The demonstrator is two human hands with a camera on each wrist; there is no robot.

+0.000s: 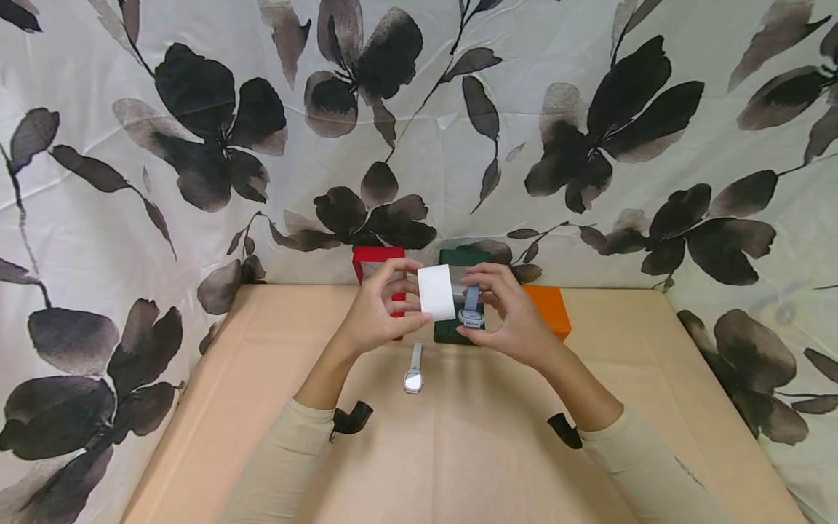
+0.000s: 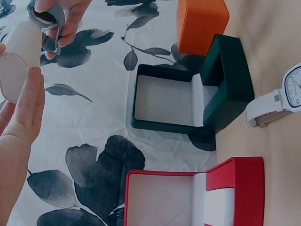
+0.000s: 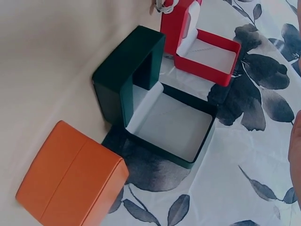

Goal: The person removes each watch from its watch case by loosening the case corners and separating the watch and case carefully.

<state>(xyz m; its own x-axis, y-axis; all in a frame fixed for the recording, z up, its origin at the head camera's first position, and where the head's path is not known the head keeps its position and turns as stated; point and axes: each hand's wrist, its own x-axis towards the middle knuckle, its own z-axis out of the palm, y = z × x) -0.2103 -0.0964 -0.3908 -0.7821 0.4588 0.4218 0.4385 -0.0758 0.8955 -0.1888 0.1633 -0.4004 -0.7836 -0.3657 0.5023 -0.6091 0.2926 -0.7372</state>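
Observation:
My left hand (image 1: 374,314) grips a white watch cushion (image 1: 436,292), its fingers behind it and the thumb at its lower edge. Close to its right, my right hand (image 1: 520,320) holds a grey-blue wristwatch (image 1: 471,318) between thumb and fingers. In the left wrist view the cushion (image 2: 27,44) appears as a rounded roll, its end towards the looped watch strap (image 2: 59,21). Both are raised over the table in front of an open green watch box (image 1: 465,257). Only a sliver of the right hand (image 3: 295,155) enters the right wrist view.
A white wristwatch (image 1: 413,380) lies on the beige table (image 1: 484,451), nearer than the boxes. An open red watch box (image 2: 248,193) with a white cushion inside stands left of the green one. At right is a closed orange box (image 1: 551,311). Flowered cloth (image 1: 458,182) hangs behind.

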